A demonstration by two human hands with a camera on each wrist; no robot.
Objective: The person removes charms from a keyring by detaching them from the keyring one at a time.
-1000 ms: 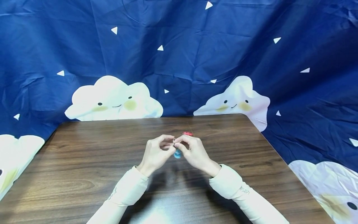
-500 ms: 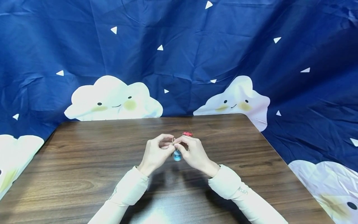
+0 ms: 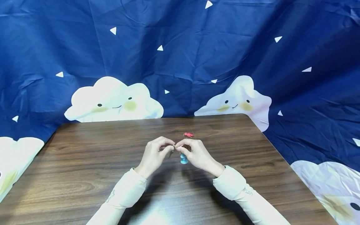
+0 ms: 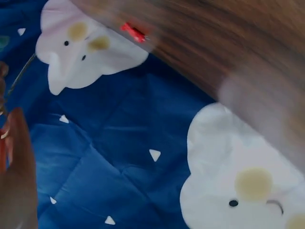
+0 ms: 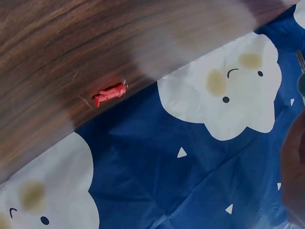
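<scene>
In the head view, my left hand (image 3: 153,156) and right hand (image 3: 199,154) meet over the middle of the table. Thumb and fingers of each pinch a thin gold-coloured metal piece (image 3: 177,146), mostly covered by the fingertips. A small blue charm (image 3: 184,159) hangs just below the right fingertips. Part of the left hand (image 4: 19,176) shows at the edge of its wrist view, beside a thin metal length (image 4: 22,76). The right hand (image 5: 293,167) appears at the edge of the other wrist view. Beyond the fingers lies a small red figure (image 3: 188,134) with a metal fitting at one end.
The dark wood-grain table (image 3: 92,162) reaches back to a blue cloth backdrop (image 3: 180,56). Printed white clouds (image 3: 112,100) and small white triangles mark the cloth. The table's right edge slants away past the right forearm.
The blue charm has shifted to the right and slightly down. The upright loop seen between the fingers earlier now lies flatter. My right hand has moved slightly right, and the red figure shows more fully.
</scene>
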